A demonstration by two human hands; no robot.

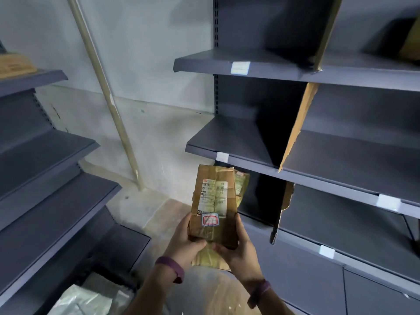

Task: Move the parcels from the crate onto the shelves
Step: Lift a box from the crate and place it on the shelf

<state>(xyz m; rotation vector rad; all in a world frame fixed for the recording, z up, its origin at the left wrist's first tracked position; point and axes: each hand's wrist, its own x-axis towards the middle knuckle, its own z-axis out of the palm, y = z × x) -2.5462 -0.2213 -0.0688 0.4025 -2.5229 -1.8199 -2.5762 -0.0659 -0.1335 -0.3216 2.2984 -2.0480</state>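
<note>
Cardboard dividers [297,126] split grey shelves [345,153] beside held parcel [216,208].

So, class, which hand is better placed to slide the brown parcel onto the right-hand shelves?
Right, probably: the right hand grips the brown parcel on the side nearest those shelves, while the left hand holds its far edge and would reach across.

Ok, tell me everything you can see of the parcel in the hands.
The parcel is a flat brown cardboard packet, creased and glossy with clear tape. A white label with barcodes covers its face; a small red-framed sticker sits below. It is held upright, slightly tilted, before the shelves. The left hand and right hand grip its lower end from both sides. A second taped packet shows behind it.
</note>
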